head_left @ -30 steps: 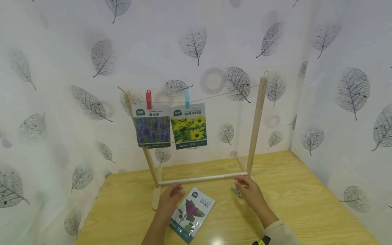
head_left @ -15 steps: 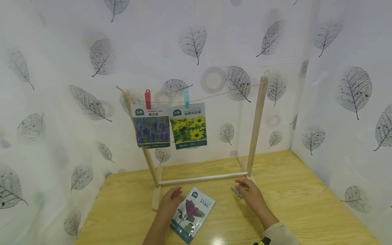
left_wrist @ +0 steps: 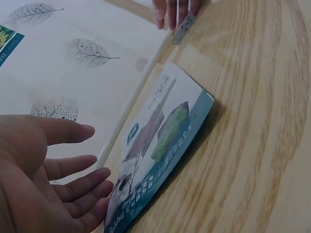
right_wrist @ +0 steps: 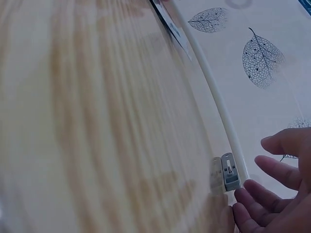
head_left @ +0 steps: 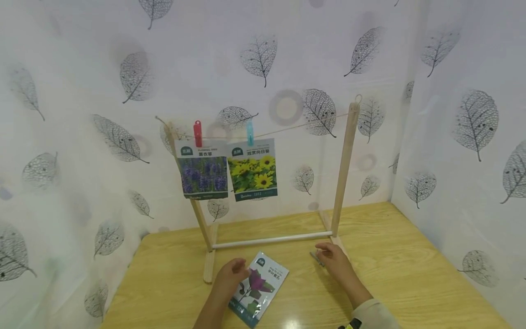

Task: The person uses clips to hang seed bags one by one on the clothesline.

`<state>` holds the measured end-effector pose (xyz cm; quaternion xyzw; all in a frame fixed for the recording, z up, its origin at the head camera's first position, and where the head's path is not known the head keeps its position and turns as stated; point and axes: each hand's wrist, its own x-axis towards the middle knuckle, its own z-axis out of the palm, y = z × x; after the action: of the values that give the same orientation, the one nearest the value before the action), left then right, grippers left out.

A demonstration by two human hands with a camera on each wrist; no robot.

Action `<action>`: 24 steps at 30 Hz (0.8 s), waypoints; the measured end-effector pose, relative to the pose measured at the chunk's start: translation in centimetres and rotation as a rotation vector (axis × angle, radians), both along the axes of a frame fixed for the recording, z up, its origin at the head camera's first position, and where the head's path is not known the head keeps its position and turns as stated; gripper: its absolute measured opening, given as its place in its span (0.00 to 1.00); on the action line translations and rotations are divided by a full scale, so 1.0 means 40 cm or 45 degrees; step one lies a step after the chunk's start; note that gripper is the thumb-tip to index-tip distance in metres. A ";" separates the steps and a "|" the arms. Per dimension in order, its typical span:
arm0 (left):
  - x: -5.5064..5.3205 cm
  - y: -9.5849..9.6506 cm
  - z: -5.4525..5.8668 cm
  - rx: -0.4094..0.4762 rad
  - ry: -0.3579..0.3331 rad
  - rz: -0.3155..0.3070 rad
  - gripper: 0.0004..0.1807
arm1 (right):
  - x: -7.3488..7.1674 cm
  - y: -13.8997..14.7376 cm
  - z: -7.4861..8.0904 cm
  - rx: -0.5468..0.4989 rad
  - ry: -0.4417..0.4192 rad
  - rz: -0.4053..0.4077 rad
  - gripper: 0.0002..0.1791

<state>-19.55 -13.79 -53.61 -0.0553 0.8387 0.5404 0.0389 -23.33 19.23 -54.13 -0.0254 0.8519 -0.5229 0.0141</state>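
A glossy white seed packet (head_left: 260,287) with a purple-and-green plant picture and teal bottom band lies face up on the table (head_left: 402,269), slanted, its top pointing away, beside my loosely curved left hand (head_left: 228,281). A small grey clip (head_left: 314,258) lies on the table, just beside my right hand's (head_left: 337,264) fingertips.

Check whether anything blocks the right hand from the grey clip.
Nothing visible does: the right hand is close beside the grey clip, and the loose packet lies off toward the left hand.
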 end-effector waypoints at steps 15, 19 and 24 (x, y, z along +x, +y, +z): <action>0.002 0.006 -0.015 -0.210 0.066 -0.070 0.28 | 0.001 -0.014 -0.005 0.161 0.015 0.076 0.21; 0.002 0.014 -0.010 -0.301 0.102 -0.061 0.27 | -0.001 -0.020 -0.004 0.236 0.035 0.059 0.19; 0.005 0.022 -0.010 -0.433 0.147 -0.058 0.26 | -0.001 -0.025 -0.004 0.292 0.051 0.051 0.17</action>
<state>-19.36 -12.90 -54.00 -0.0110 0.9198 0.3921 -0.0068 -23.37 18.21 -54.29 -0.0512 0.9056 -0.4209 0.0103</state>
